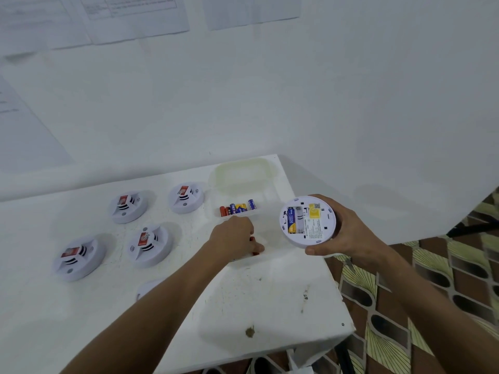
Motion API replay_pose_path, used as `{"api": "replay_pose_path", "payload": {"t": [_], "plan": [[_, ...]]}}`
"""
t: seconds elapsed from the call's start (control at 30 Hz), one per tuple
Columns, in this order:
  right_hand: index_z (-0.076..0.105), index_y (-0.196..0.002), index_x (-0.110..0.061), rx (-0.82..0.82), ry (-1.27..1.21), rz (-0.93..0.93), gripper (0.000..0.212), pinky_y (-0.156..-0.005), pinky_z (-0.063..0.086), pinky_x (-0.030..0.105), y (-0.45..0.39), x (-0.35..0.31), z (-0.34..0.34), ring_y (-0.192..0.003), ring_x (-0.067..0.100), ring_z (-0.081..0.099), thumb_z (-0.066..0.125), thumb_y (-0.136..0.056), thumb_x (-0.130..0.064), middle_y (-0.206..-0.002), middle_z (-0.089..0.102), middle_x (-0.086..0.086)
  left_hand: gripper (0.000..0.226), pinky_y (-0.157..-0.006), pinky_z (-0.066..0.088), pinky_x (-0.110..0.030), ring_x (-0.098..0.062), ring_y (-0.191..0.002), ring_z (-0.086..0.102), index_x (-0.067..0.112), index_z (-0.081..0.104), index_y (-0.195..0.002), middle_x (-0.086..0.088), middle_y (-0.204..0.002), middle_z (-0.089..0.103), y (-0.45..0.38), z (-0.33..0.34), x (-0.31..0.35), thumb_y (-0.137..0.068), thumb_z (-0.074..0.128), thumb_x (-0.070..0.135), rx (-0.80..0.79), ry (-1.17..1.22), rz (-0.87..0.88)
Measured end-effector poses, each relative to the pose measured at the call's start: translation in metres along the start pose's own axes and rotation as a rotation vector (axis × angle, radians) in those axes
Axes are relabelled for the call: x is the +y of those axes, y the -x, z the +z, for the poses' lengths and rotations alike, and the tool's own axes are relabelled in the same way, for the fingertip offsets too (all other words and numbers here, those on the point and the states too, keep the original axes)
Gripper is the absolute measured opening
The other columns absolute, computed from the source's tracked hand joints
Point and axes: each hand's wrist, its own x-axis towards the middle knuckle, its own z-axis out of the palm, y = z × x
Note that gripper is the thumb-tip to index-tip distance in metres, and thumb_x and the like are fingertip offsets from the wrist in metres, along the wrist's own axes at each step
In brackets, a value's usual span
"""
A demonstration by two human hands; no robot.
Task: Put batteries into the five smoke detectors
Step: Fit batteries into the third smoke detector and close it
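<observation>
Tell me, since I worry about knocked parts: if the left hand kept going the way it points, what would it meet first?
The left hand, pinching a red battery, points up-right into the clear box. It would probably first meet the loose batteries at the box's far end; depth is unclear.

- The scene is taken by a single head-worn camera; no second view is given, so nothing is shared between views.
- The view is aimed forward and downward from above the near edge of a white table (270, 306), which fills the lower left and centre of the frame.
- Both forearms are seen entering from the bottom edge, with the left hand (232, 241) at centre and the right hand (343, 230) right of centre, both close to the lens.
- A white wall with papers (135, 17) is taken in across the upper half.
- Patterned floor (432, 292) is caught at lower right.
- Straight edges are bent by the wide-angle lens.
</observation>
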Motion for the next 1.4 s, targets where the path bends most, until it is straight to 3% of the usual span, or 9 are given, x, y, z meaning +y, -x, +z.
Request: {"api": "replay_pose_path", "payload": {"t": [0.1,0.27,0.47,0.67,0.87,1.03,1.13,1.3,1.4], "plan": [[0.054,-0.13,-0.03,0.004,0.001,0.004,0.086,-0.091,0.056,0.026,0.001,0.0,-0.001,-0.116,0.014,0.062,0.093,-0.054,-0.017,-0.121,0.067,-0.011,0.032,-0.059,0.043,-0.024,-0.011,-0.067,0.055,0.015,0.069,-0.084,0.007,-0.073,0.058,0.0,0.004,-0.001,-0.081,0.07,0.047,0.011,0.062,0.036],[0.054,-0.13,-0.03,0.013,-0.003,0.015,0.086,-0.089,0.055,0.023,0.001,0.0,0.002,-0.117,0.013,0.061,0.093,-0.054,-0.018,-0.121,0.067,-0.013,0.026,-0.076,0.051,-0.026,-0.011,-0.083,0.059,0.02,0.071,-0.102,0.008,-0.087,0.06,0.001,0.001,-0.001,-0.081,0.074,0.036,0.041,0.188,0.119],[0.055,-0.129,-0.027,0.006,-0.018,0.004,0.085,-0.087,0.055,0.021,-0.003,-0.003,0.005,-0.114,0.011,0.062,0.093,-0.056,-0.006,-0.12,0.067,-0.012,0.025,-0.061,0.043,-0.007,-0.004,-0.069,0.063,0.02,0.06,-0.109,0.007,-0.088,0.07,0.015,-0.01,-0.001,-0.086,0.069,0.023,0.24,0.532,0.156],[0.056,-0.126,-0.027,-0.011,-0.044,-0.027,0.084,-0.083,0.054,0.018,-0.008,-0.01,0.01,-0.112,0.008,0.063,0.09,-0.056,0.002,-0.117,0.068,-0.014,0.015,-0.066,0.06,-0.039,-0.02,-0.071,0.07,0.023,0.06,-0.094,0.003,-0.091,0.068,0.031,-0.04,0.002,-0.083,0.067,0.014,0.378,0.94,0.181],[0.055,-0.128,-0.026,-0.039,-0.048,-0.073,0.085,-0.086,0.055,0.022,-0.017,-0.016,0.021,-0.114,0.018,0.062,0.092,-0.055,-0.004,-0.119,0.067,-0.007,0.028,-0.066,0.045,-0.019,-0.001,-0.072,0.059,0.022,0.061,-0.124,0.008,-0.096,0.068,0.044,-0.06,0.013,-0.096,0.057,0.025,0.262,0.7,0.339],[0.057,-0.126,-0.029,-0.06,-0.053,-0.1,0.083,-0.086,0.056,0.023,-0.019,-0.022,0.03,-0.112,0.019,0.062,0.092,-0.055,-0.005,-0.117,0.067,-0.008,0.025,-0.056,0.052,-0.025,-0.007,-0.06,0.064,0.023,0.055,-0.09,0.004,-0.075,0.071,0.049,-0.062,0.019,-0.084,0.072,0.04,0.338,0.649,0.283],[0.057,-0.125,-0.03,-0.081,-0.057,-0.102,0.082,-0.084,0.055,0.021,-0.019,-0.025,0.032,-0.111,0.015,0.063,0.091,-0.056,-0.002,-0.116,0.067,-0.011,0.018,-0.048,0.04,-0.012,0.0,-0.051,0.058,0.021,0.066,-0.082,0.013,-0.057,0.062,0.05,-0.059,0.019,-0.082,0.074,0.037,0.373,0.668,0.308],[0.054,-0.128,-0.027,-0.105,-0.066,-0.096,0.086,-0.084,0.054,0.02,-0.017,-0.028,0.038,-0.111,0.013,0.063,0.091,-0.056,0.001,-0.116,0.067,-0.012,0.029,-0.067,0.04,-0.014,-0.01,-0.082,0.057,0.02,0.07,-0.114,0.001,-0.09,0.064,0.051,-0.057,0.018,-0.093,0.061,0.037,0.431,0.436,0.371],[0.054,-0.127,-0.028,-0.098,-0.074,-0.101,0.087,-0.084,0.054,0.02,-0.017,-0.03,0.04,-0.111,0.014,0.063,0.093,-0.054,-0.001,-0.116,0.067,-0.011,0.036,-0.065,0.037,-0.009,-0.006,-0.076,0.055,0.019,0.063,-0.122,0.004,-0.097,0.065,0.053,-0.056,0.018,-0.09,0.065,0.036,0.459,0.477,0.343]]}}
